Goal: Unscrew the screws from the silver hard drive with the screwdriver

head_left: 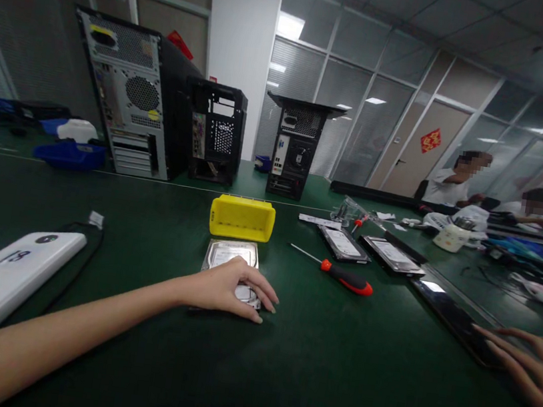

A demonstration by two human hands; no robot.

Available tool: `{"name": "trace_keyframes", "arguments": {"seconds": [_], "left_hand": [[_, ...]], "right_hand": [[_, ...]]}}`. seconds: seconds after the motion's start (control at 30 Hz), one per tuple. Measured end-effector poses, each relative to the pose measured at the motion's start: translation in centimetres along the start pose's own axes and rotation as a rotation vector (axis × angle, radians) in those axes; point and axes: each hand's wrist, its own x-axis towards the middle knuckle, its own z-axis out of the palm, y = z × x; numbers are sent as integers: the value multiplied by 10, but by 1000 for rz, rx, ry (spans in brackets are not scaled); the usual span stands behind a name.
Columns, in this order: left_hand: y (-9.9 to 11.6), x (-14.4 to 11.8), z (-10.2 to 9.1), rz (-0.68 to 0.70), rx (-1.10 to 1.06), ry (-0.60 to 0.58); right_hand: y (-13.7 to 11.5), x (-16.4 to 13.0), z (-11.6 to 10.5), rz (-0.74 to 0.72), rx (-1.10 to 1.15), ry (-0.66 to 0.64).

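Note:
My left hand (234, 287) lies across a silver hard drive (229, 249) on the green tabletop, covering its middle and near part. Its fingers are loosely curved and apart, with the tips just past the drive's right edge. No grip on the drive shows. Directly behind the drive stands a yellow plastic bin (241, 219). At the right edge of the view, my right hand (532, 365) has its fingers stretched out, the tips at the near end of a dark, glossy phone-like slab (452, 316). Whether they touch it I cannot tell.
A red-and-black screwdriver (346, 278) lies right of centre, near two more hard drives (344, 244) (394, 256). Left is a white device (14, 268) marked 18, with a cable. Computer cases (139, 97) (215, 132) (294, 149) stand behind. Two people sit at the far right.

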Motion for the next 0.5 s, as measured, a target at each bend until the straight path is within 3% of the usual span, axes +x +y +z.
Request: {"name": "trace_keyframes", "arguments": {"seconds": [0.1,0.23,0.5], "left_hand": [[1,0,0,-6,-4,-5],[3,0,0,-7,-10,-8],[5,-1,-1,-12,30,4]], "right_hand": [[9,-1,5,-10,-87,-72],[25,-6,14,4,-116,-37],[39,-6,21,21,-104,-89]]}}
